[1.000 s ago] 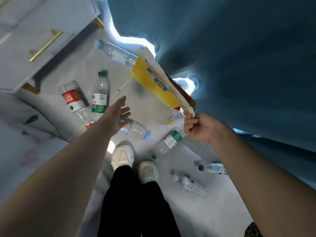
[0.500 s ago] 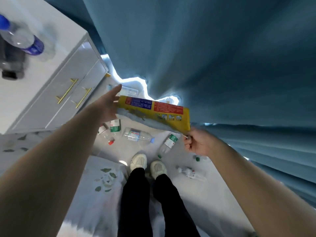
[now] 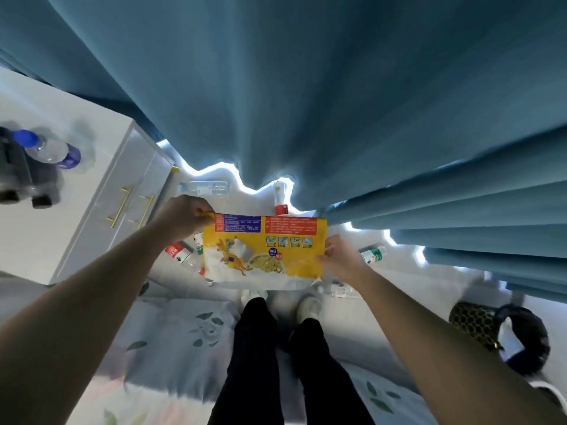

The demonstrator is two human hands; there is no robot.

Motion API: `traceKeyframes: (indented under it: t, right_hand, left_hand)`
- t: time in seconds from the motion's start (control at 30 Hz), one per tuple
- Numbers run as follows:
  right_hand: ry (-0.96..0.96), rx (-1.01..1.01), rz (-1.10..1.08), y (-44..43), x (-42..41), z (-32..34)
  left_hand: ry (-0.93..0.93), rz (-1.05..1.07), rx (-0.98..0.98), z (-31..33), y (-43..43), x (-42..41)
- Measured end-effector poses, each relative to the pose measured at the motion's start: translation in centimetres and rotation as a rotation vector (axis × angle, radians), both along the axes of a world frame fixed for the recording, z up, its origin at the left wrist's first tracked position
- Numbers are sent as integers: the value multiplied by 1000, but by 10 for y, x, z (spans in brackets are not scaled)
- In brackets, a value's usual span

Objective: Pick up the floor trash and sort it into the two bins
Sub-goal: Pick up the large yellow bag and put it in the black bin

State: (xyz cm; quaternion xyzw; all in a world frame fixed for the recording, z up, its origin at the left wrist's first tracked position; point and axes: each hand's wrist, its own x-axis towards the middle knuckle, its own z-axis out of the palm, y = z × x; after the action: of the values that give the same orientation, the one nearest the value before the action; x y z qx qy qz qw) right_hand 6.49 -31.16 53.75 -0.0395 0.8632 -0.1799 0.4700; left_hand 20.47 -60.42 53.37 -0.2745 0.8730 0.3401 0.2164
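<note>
The left grip (image 3: 184, 214) pinches the bag's (image 3: 264, 250) top-left corner, and the right grip (image 3: 340, 259) pinches its right edge. Bottles (image 3: 204, 188) crowd the floor (image 3: 352, 314) beneath, by the curtain (image 3: 306, 87) hem.

A glossy printed plastic bag (image 3: 264, 251), clear plastic bottles (image 3: 204, 188), matt cloth curtains (image 3: 306, 102) and brass-coloured metal handles (image 3: 121, 207) are seen.

The yellow bag (image 3: 264, 250) hid parts of two bottles (image 3: 179, 254) behind it. Its print was too small to read. A dark object (image 3: 15, 173) was cut off at the left edge.
</note>
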Motion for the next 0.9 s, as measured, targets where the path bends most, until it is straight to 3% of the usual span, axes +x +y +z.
traceKeyframes:
  t: [0.07,0.23,0.47,0.6,0.73,0.9]
  right_hand:
    - [136,-3,16,9,-5,0]
    - [373,-84,350,13,-14,15]
    - [359,-16,509,41,-35,17]
    - [412,12,486,106,-51,21]
    - [411,-43,387,181,-68,38]
    - [470,7,210,344,-97,79]
  left_hand:
    - [35,-46,-46,3,11,-10]
    - [81,-194,-65,19,47,-41]
    - [147,-371,-122,43,110,-95]
    - [60,-504,-267,48,162,-122]
    - [113,-675,-305,66,250,-158]
    - [188,-770,-321,95,395,-207]
